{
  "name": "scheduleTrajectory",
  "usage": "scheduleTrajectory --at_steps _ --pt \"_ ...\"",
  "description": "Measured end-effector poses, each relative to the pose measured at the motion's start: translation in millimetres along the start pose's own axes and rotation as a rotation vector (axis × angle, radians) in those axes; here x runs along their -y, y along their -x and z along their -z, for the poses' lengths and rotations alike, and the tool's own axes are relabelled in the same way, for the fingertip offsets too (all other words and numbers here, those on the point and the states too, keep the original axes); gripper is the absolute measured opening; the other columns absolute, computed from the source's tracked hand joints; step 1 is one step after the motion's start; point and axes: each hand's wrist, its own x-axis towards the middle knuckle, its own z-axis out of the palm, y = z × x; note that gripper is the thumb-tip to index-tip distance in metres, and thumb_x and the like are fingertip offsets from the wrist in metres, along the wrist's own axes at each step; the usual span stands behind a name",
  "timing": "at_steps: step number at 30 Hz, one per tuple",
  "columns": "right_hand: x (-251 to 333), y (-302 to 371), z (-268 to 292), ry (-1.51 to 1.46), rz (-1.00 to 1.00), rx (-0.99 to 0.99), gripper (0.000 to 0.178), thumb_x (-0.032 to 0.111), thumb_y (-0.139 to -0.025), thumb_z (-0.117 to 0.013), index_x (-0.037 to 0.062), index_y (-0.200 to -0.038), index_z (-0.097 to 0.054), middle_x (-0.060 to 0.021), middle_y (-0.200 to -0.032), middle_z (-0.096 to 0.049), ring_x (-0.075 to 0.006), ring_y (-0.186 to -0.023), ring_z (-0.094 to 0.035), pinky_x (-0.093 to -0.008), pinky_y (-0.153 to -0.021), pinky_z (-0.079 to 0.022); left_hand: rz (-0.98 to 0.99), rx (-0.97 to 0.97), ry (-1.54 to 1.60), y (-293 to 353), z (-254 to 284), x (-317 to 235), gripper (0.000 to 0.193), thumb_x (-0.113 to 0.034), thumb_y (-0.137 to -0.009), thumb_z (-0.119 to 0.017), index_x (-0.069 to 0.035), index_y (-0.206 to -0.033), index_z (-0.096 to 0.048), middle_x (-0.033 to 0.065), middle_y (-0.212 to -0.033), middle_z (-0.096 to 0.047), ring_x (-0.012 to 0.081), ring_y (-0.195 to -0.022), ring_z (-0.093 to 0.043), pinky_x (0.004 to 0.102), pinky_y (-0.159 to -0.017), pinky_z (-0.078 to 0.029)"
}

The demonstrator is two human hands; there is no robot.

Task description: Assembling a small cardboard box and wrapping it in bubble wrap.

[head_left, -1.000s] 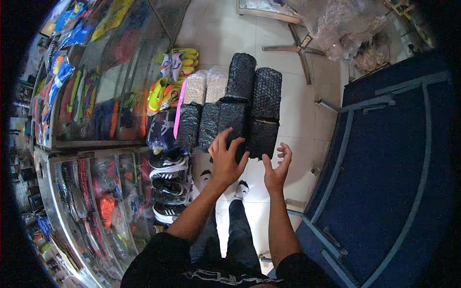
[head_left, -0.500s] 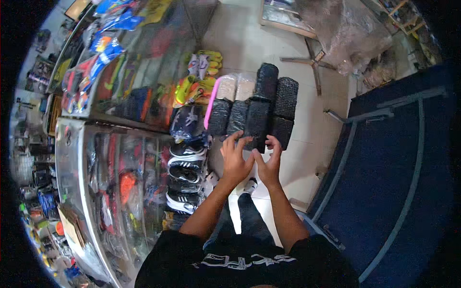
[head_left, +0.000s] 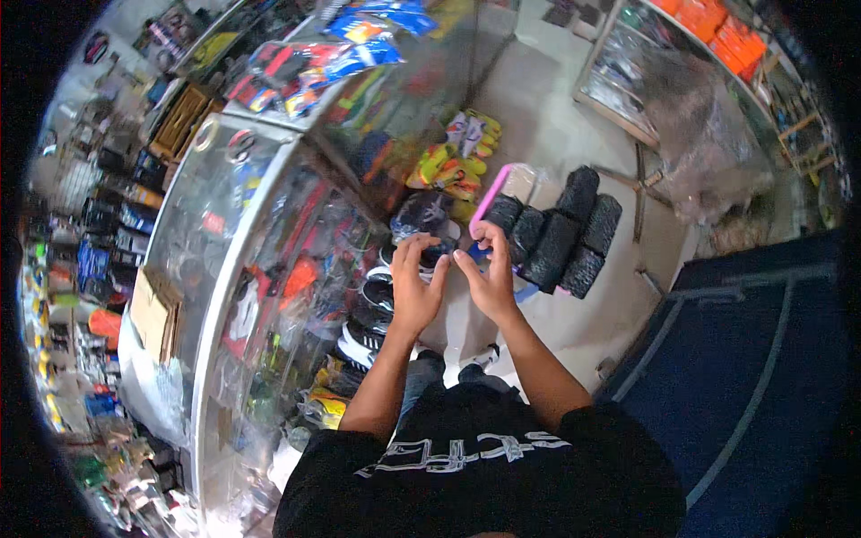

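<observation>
Left hand (head_left: 415, 289): in the head view, you hold it raised in front of you, thumb and fingers bent and apart, with nothing seen between them; it is nearest the row of shoes.
Right hand (head_left: 491, 282): yours beside it, the thumbs facing each other across a narrow gap; these fingers curl too, their tips apart from the thumb, and no held thing shows.
Black packages (head_left: 551, 251): they lie close together on the floor (head_left: 560, 336), beyond your right hand and to its right.
Pale packages (head_left: 520, 184): just behind the black ones, in clear wrap, at the far left of the group.
Pink strip (head_left: 490, 197): along the left edge of the group; your right fingertips overlap its lower end, and you cannot tell whether they touch.
Black shoes (head_left: 361, 344): white-soled, lined up along the glass case, partly hidden behind your left hand.
Yellow shoes (head_left: 448, 170): farther off, left of the packages.
Glass case (head_left: 220, 296): on your left, full of bagged goods, with cardboard (head_left: 156, 314) on top.
Blue panel (head_left: 762, 377): on your right, crossed by grey strips.
</observation>
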Motion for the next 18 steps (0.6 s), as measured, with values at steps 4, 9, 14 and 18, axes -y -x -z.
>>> scheduleTrajectory --at_steps 4,9,14,18 --pt "38.7 -13.6 -60.6 -0.117 0.053 0.108 0.058 0.019 -0.092 -0.084 0.0061 -0.142 -0.059 -0.0053 -0.119 -0.060 -0.0194 -0.106 -0.053 -0.0360 -0.097 -0.045 -0.009 -0.121 0.036 -10.7 67.9 15.2 0.031 -0.006 -0.093 -0.078 -0.001 -0.122 -0.068 0.0201 -0.128 -0.069 0.0388 -0.122 -0.067 0.0453 -0.110 -0.050" --pt "109.0 -27.0 -152.0 -0.177 0.105 0.250 0.056 0.016 -0.093 -0.082 0.0114 -0.143 -0.059 -0.0020 -0.120 -0.062 -0.0164 -0.105 -0.054 -0.0346 -0.093 -0.044 0.000 -0.267 0.017 -18.4 174.2 27.7 0.032 -0.005 -0.093 -0.077 0.000 -0.123 -0.068 0.0207 -0.129 -0.069 0.0385 -0.123 -0.067 0.0452 -0.111 -0.050" --pt "156.4 -30.6 -251.5 -0.306 0.198 0.385 0.054 0.014 -0.095 -0.081 0.0111 -0.144 -0.059 -0.0013 -0.117 -0.063 -0.0145 -0.101 -0.054 -0.0337 -0.092 -0.043 0.022 -0.412 -0.033 -14.3 275.8 57.6 0.031 -0.007 -0.095 -0.077 -0.001 -0.124 -0.068 0.0200 -0.129 -0.069 0.0377 -0.124 -0.066 0.0462 -0.111 -0.048" --pt "177.1 -21.2 -328.6 -0.436 0.238 0.494 0.053 0.014 -0.096 -0.081 0.0076 -0.143 -0.058 -0.0023 -0.117 -0.063 -0.0140 -0.101 -0.054 -0.0332 -0.093 -0.044 0.075 -0.535 -0.129 5.8 346.0 79.1 0.031 -0.008 -0.095 -0.079 -0.003 -0.124 -0.068 0.0184 -0.127 -0.071 0.0396 -0.124 -0.065 0.0475 -0.111 -0.047"
